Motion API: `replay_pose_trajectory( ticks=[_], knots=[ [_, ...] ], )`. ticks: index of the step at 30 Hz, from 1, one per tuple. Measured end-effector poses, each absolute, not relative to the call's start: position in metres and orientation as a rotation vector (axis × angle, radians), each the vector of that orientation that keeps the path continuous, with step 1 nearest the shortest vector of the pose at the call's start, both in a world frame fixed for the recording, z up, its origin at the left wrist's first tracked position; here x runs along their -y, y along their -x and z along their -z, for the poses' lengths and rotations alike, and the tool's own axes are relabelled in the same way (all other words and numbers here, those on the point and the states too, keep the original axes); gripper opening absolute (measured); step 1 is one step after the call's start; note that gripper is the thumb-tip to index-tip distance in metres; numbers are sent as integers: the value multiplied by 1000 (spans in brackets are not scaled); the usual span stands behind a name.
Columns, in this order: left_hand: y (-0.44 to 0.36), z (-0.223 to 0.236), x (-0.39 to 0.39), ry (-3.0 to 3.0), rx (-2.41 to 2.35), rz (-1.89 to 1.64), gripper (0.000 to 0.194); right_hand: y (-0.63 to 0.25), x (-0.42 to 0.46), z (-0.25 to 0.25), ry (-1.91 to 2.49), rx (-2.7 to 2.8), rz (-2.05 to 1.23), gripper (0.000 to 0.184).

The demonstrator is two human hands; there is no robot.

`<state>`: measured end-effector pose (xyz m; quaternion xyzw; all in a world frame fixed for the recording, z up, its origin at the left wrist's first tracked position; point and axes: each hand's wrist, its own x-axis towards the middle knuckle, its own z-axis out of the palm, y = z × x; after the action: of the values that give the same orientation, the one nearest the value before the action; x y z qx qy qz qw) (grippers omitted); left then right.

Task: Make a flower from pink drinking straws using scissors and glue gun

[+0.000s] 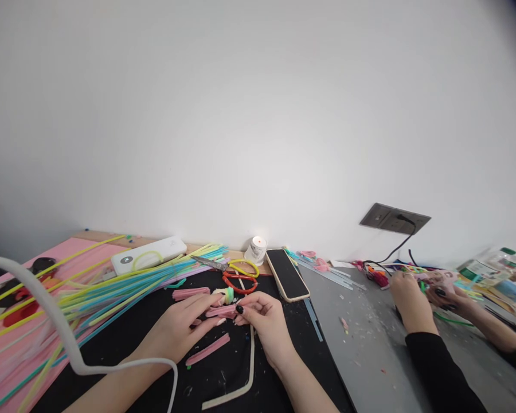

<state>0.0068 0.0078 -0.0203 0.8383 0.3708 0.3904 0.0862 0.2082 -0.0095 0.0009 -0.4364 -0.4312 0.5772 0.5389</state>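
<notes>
My left hand (184, 321) and my right hand (264, 324) both pinch a pink fuzzy pipe cleaner piece (219, 311) between them, one at each end. Just behind the fingers is a small pale yellow and green fuzzy piece (228, 295); whether a finger touches it I cannot tell. Further pink pipe cleaner pieces lie on the black mat (232, 384), one cut bunch (191, 293) behind my left hand and another (208, 350) in front of it. A bent cream-coloured strip (250, 376) runs under my right hand. Scissors (241, 275) with yellow and red handles lie beyond my fingers.
Long coloured pipe cleaners (124, 292) spread at left beside a white power bank (149, 255). A white cable (60, 321) crosses the left foreground. A paper cup (256, 250) and phone (288, 275) stand near the wall. At right, a co-worker's hands (413, 304) handle something pink.
</notes>
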Motion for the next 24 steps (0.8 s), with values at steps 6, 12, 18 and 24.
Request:
replay_pose_trajectory(
  ticks=[6, 12, 18, 24],
  knots=[
    [-13, 11, -3, -2339, -1012, -983, 24, -208, 12, 1, 1001, 1144, -1349, 8],
    [-13, 10, -5, -2357, -1001, -1083, 23, -210, 12, 4, 1086, 1370, -1132, 15],
    [-13, 13, -4, -2363, -969, -1144, 20, -214, 15, 2, 1088, 1780, -634, 18],
    [-14, 16, -4, -2417, -974, -1121, 20, -221, 14, 5, 979, 2040, -319, 14]
  ],
)
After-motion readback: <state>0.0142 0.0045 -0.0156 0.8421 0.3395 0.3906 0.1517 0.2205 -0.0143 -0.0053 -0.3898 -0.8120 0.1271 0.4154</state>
